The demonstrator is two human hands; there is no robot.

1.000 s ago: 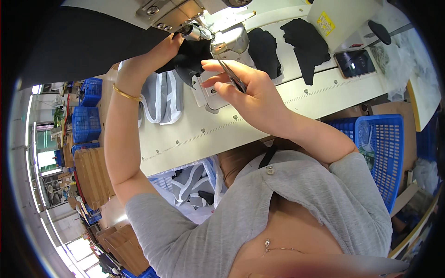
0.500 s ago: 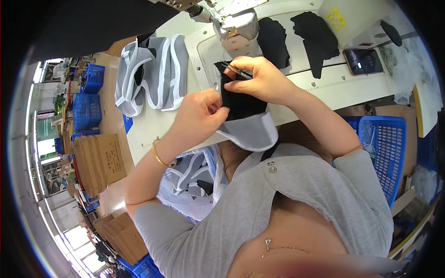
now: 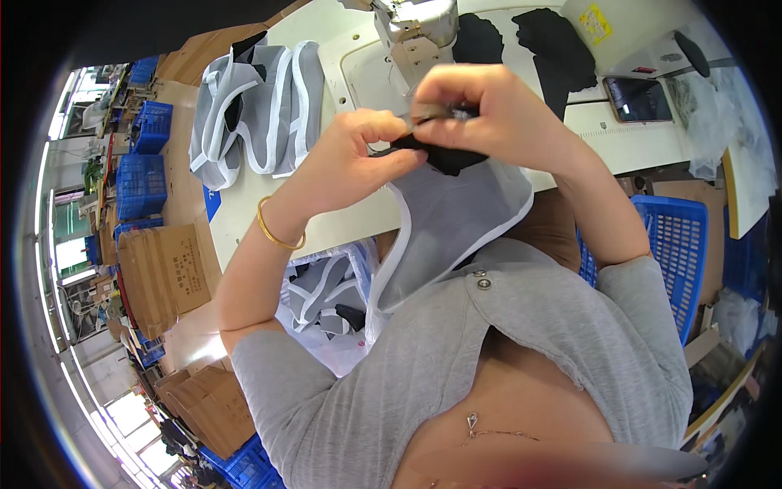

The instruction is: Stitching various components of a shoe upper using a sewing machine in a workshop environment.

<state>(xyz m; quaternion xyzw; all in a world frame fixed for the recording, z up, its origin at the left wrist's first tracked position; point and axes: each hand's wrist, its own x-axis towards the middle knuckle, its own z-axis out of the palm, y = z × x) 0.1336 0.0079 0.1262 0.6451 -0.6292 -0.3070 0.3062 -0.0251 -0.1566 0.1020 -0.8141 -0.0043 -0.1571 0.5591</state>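
Note:
Both my hands meet over the table in front of the sewing machine (image 3: pixel 415 41). Between them is a grey mesh fabric piece (image 3: pixel 468 208) with white bound edges and a black fabric part (image 3: pixel 448 157) at its upper end. My left hand (image 3: pixel 354 159) is closed, pinching the black part's left edge between thumb and fingers. My right hand (image 3: pixel 501 114), also closed, holds a small dark metal tool (image 3: pixel 463 112) that looks like thread snips, close above the black fabric. Motion blurs its fingertips and the tool. The mesh hangs over the table edge toward my lap.
Bound grey mesh pieces (image 3: pixel 269 106) lie at the table's left. Black fabric pieces (image 3: pixel 554 53) and a phone (image 3: pixel 639 99) are at the right. Beside my lap are a plastic-lined container (image 3: pixel 358 269) of mesh pieces and a blue basket (image 3: pixel 676 253). Cardboard boxes (image 3: pixel 163 273) stand far left.
Both hands have moved up, and the right hand has turned over the black fabric. More of the grey mesh now hangs spread out below. The view has shifted slightly.

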